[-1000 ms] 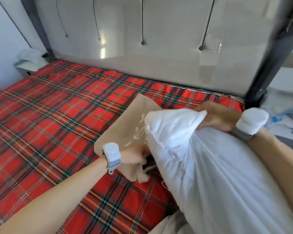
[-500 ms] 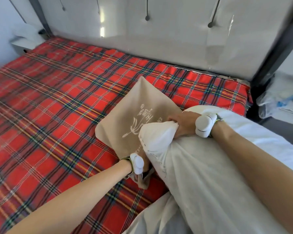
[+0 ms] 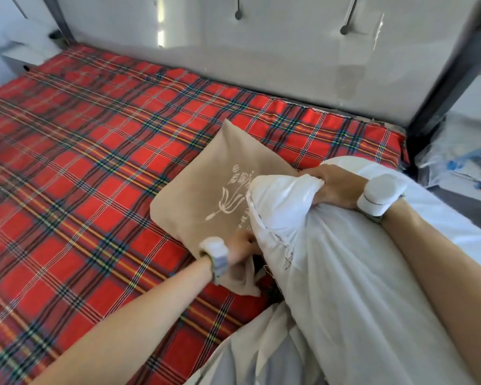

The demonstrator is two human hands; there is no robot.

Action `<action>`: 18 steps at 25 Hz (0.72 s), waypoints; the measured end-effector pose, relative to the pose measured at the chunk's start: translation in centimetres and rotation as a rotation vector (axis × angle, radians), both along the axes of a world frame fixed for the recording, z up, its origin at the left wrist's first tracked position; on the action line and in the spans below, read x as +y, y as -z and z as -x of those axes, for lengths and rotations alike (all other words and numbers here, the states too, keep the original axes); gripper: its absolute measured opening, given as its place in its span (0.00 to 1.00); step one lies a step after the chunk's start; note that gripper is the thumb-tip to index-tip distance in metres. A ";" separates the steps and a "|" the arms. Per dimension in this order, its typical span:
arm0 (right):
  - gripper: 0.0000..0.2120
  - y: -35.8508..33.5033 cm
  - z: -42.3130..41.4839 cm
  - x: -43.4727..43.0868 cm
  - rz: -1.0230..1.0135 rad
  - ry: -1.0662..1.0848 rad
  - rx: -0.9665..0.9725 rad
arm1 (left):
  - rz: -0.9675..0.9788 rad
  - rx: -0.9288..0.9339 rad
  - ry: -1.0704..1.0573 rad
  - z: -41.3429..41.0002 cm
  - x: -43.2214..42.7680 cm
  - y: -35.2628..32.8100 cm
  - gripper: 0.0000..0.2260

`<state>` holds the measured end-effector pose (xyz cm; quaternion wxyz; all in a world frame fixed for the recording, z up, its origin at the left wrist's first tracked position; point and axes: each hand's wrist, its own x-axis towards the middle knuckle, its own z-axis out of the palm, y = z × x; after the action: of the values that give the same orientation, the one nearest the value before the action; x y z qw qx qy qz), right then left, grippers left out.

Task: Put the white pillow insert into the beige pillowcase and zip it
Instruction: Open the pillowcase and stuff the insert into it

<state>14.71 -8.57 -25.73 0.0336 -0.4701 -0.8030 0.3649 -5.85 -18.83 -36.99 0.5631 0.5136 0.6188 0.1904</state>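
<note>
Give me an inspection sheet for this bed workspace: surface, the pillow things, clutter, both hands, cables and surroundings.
Surface: bed sheet, red plaid, spread flat.
Job's things: beige pillowcase lies on the sheet, printed side up; white pillow insert is not yet inside, its bunched corner over the case's near end.
Clutter: blue and white items beyond the bed's right side, too blurred to identify.
Grippers: left hand holds the pillowcase's open edge, fingers partly hidden; right hand grips the insert's bunched corner.
Cables: nothing seen.
Surroundings: pale panel behind the bed; dark frame post at right.
</note>
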 end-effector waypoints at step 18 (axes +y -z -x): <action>0.29 3.8 8.2 -5.6 -0.168 -0.476 -0.231 | 0.060 -0.075 -0.376 7.8 -0.3 -1.0 0.14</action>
<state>6.51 -14.19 -29.57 -0.1059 -0.3024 -0.9167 0.2388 -13.68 -19.18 -35.98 0.5551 0.3644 0.6880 0.2928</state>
